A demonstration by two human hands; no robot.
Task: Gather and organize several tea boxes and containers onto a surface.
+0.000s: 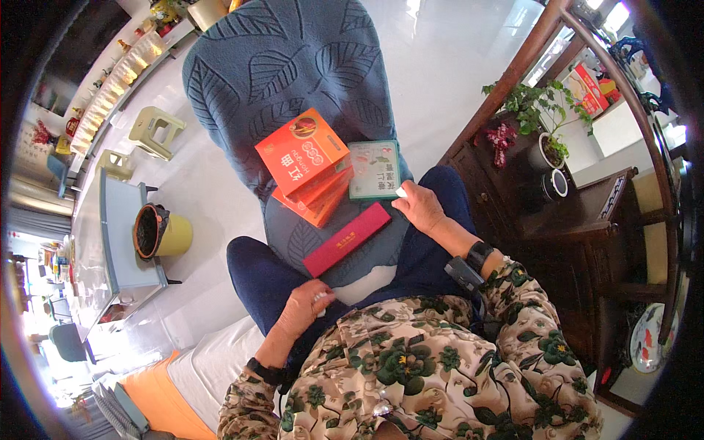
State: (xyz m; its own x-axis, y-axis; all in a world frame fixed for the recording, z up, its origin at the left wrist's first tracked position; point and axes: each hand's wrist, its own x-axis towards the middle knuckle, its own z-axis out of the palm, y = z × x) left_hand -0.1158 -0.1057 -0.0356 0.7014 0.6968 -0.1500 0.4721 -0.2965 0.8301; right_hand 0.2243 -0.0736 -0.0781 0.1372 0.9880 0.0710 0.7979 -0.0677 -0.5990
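Note:
Over the dark-trousered thigh lies my left hand point(305, 308), fingers curled, with small white patches at the fingertips; whether these are something held or worn, I cannot tell. My right hand point(421, 208) is at the near right corner of a flat green-and-white box point(374, 169), a white patch at its fingertip; a grip on the box is not plain. A long dark-red box point(347, 240) lies slantwise between the hands. Beyond it, several orange boxes point(301, 151) are stacked unevenly, beside the green-and-white one. All rest on a blue leaf-patterned padded seat point(264, 60).
A yellow bin point(177, 235) with a dark liner and a pale plastic stool point(157, 133) stand on the floor to the left, near a glass-topped table point(91, 231). On the right are a dark wooden cabinet point(555, 242), potted plants point(550, 149) and a curved wooden rail.

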